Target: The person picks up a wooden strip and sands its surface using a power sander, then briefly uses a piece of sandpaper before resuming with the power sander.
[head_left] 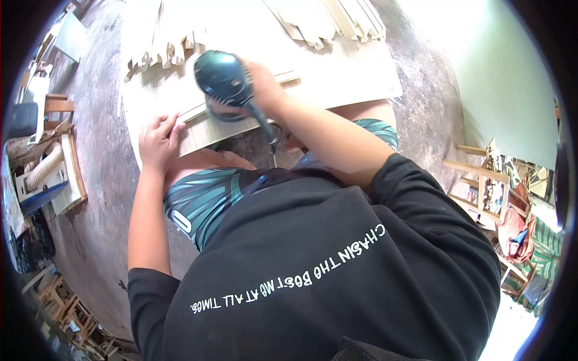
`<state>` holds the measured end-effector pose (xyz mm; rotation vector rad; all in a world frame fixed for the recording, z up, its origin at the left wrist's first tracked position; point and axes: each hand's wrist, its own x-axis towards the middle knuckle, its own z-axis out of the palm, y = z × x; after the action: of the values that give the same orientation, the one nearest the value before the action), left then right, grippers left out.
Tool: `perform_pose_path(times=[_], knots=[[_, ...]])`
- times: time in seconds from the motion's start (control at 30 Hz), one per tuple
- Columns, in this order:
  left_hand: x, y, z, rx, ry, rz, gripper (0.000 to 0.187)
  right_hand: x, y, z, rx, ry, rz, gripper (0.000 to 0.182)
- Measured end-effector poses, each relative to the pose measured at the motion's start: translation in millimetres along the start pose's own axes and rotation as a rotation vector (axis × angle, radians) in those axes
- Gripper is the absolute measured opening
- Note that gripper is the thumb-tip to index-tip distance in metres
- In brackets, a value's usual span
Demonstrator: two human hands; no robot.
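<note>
My right hand (pixel 265 87) is wrapped around a teal and black power sander (pixel 221 75), with its cord hanging toward my lap. The tool sits over a narrow pale wooden strip (pixel 283 79), hiding the strip's middle; its underside cannot be seen. On the strip's left end, my left hand (pixel 158 139) presses down with bent fingers. Both hands are above a large pale board (pixel 367 72) that lies across my legs like a worktop.
Several cut wooden strips (pixel 159 57) lie at the board's far left, and more pieces (pixel 337 27) at the far right. A large pale panel (pixel 506 84) stands to the right. Wooden frames (pixel 481 174) and scrap wood (pixel 69 307) line the sides of the concrete floor (pixel 99 156).
</note>
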<state>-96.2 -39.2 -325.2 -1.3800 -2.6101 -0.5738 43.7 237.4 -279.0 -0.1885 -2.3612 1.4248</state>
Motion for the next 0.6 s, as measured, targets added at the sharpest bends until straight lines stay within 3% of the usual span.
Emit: perform_pose_path(times=[0.13, 0.23, 0.3, 0.4, 0.43, 0.6], knots=[[0.6, -1.0, 2.1, -0.04, 0.006, -0.011, 0.03, -11.0, 36.6, -42.7, 0.11, 0.029, 0.14, 0.039], [1.1, 3.1, -3.3, -0.05, -0.012, -0.028, 0.03, -17.0, 33.6, -85.8, -0.184, 0.116, 0.201, 0.057], [1.6, 1.8, -3.5, -0.066, -0.02, -0.035, 0.031, -21.7, 42.8, -102.6, -0.318, 0.187, 0.231, 0.054], [0.7, -1.0, -2.4, -0.057, 0.001, -0.005, 0.031, -27.1, 41.2, -109.1, -0.197, 0.228, 0.264, 0.052], [0.8, 0.5, -4.1, -0.1, -0.018, -0.035, 0.032, -27.1, 32.9, -105.1, -0.277, 0.197, 0.276, 0.052], [-1.9, -3.2, -1.5, -0.086, -0.007, -0.027, 0.032, -22.5, 14.7, -63.9, -0.11, 0.1, 0.19, 0.054]])
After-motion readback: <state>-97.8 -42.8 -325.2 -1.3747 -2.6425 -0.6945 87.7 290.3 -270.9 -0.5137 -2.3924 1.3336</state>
